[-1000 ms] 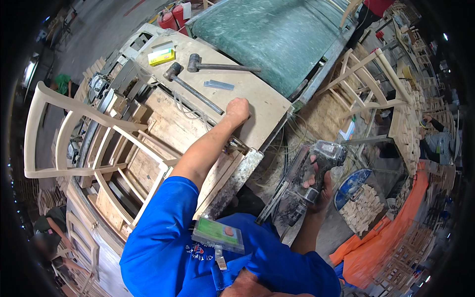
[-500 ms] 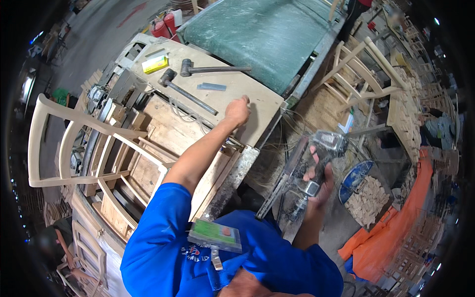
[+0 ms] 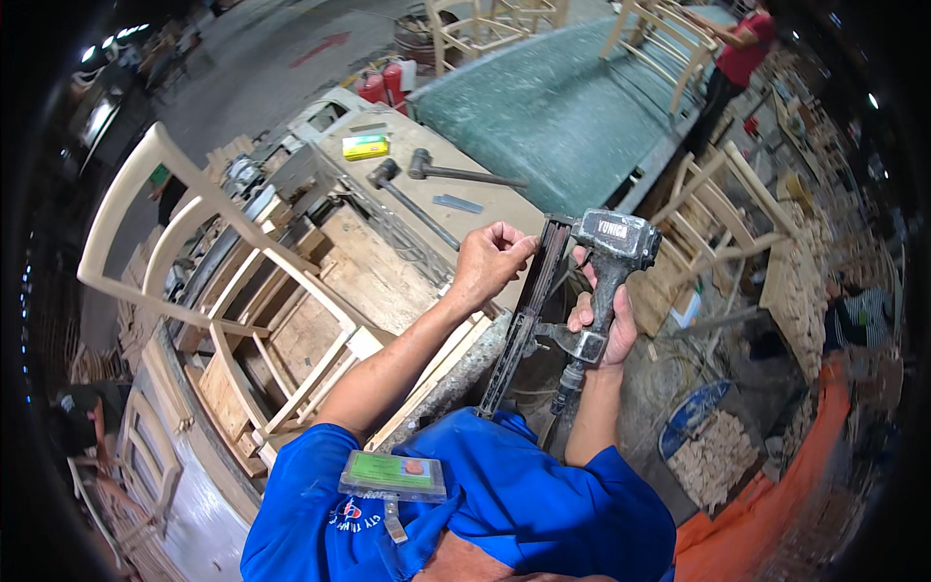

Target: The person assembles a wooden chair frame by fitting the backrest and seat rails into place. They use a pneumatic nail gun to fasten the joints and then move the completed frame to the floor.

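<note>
My right hand [image 3: 619, 330] grips the handle of a black and silver pneumatic nail gun [image 3: 617, 242], held upright before my chest. Its long, narrow magazine [image 3: 519, 339] slants down toward my shirt. The fingertips of my left hand [image 3: 488, 262] are pinched together at the upper part of the magazine; whatever they hold, if anything, is too small or hidden. Beyond that hand, on the board, lie grey strips of fasteners [image 3: 457, 204], two dark-headed hammers [image 3: 423, 167] and a yellow-green box [image 3: 366, 146].
A pale wooden chair frame [image 3: 208, 199] stands at the left on the workbench. Ahead runs a green conveyor belt [image 3: 524, 107]; a person in red [image 3: 749, 44] handles another chair there. At the right are a blue tub of wood scraps [image 3: 713, 436] and orange sheeting [image 3: 815, 466].
My left hand has come off the board and moved back to the magazine, fingers now pinched. The nail gun has been raised and turned more upright. My view has shifted; more of the conveyor shows.
</note>
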`<state>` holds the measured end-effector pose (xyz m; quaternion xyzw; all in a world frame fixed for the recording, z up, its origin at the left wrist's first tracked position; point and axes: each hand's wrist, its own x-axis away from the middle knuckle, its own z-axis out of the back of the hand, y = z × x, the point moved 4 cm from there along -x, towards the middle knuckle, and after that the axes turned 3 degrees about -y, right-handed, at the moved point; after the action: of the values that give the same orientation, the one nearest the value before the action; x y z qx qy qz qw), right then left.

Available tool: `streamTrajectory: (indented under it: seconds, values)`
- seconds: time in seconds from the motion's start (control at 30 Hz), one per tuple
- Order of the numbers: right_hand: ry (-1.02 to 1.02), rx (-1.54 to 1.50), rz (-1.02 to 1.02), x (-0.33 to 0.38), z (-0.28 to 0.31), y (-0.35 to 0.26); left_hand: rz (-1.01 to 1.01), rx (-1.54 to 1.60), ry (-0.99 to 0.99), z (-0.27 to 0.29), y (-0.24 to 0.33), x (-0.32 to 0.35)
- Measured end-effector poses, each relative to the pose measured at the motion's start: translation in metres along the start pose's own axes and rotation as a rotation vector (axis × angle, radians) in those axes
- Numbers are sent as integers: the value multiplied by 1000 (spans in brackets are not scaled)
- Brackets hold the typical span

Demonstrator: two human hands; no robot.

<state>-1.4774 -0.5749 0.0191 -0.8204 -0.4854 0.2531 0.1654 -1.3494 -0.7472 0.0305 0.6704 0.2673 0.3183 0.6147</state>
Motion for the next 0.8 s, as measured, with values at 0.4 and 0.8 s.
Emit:
streamTrajectory:
  seconds: [0.4,0.8]
  values:
    - [-100,141,-126,-21,-60,52,-448,-529,496,49,17,65]
    - [-220,-46,-271,-24,-94,93,53,439,266,87,-9,74]
